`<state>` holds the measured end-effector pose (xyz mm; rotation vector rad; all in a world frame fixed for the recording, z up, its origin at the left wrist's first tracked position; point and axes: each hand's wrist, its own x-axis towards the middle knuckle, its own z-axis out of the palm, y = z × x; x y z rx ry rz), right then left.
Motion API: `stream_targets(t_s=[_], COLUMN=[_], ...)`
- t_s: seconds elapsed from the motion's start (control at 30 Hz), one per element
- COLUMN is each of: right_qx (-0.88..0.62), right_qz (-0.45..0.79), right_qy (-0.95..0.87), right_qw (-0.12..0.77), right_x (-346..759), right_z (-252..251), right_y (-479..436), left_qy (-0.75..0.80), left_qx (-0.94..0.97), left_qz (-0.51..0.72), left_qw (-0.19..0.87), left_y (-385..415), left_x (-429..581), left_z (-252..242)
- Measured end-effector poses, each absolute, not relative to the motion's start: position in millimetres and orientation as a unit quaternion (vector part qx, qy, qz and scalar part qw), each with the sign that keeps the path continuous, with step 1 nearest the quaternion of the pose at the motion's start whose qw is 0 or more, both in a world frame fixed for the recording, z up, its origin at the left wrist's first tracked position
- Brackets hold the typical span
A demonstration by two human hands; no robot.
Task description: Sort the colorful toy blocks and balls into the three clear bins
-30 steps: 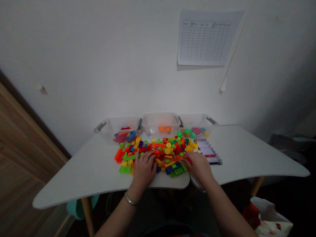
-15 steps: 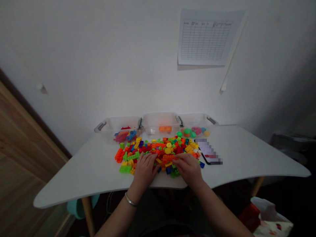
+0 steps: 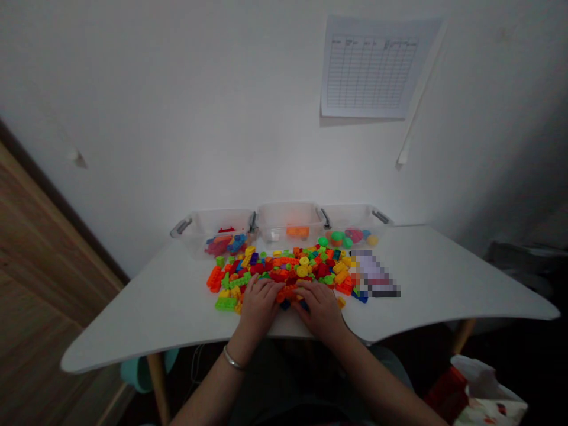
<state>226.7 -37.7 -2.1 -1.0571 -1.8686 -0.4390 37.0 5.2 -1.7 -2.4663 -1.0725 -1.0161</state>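
A heap of colourful plastic building bricks (image 3: 290, 261) lies at the table's front middle, in red, orange, yellow, green and blue. An orange building brick (image 3: 287, 293) sits between my two hands at the near side of the heap. My right hand (image 3: 318, 305) has its fingers closed on the brick's right end. At the other end, my left hand (image 3: 261, 300), with a silver bangle on its wrist, curls its fingers against the same brick. Fingers partly hide the brick, and its full shape cannot be made out. A light green brick (image 3: 226, 304) lies left of my left hand.
Three clear plastic bins stand along the wall: the left bin (image 3: 199, 220) with red and blue pieces, the middle bin (image 3: 288, 210) with an orange block, the right bin (image 3: 355, 211) with round coloured pieces. A phone (image 3: 375, 272) lies right of the heap on the white table (image 3: 444, 278).
My right hand has moved left, bringing the orange brick close to my left hand. Bricks that it covered on the right now show. My left hand has barely moved.
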Motion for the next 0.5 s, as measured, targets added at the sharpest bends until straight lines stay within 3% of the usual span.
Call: stream_targets(t_s=[0.23, 0.5], right_qx=[-0.385, -0.422], right_qz=[-0.136, -0.114], right_qy=[-0.809, -0.813], right_qw=[0.422, 0.384], right_x=[227.4, 227.5], right_z=[-3.9, -8.8], right_y=[-39.2, -33.1], left_qy=[-0.422, -0.493], left_qx=[-0.816, -0.692], left_qz=[-0.383, -0.516], left_qw=[0.096, -0.104], left_y=[7.9, 18.2], left_x=[36.3, 32.8], left_z=[-3.0, 12.1])
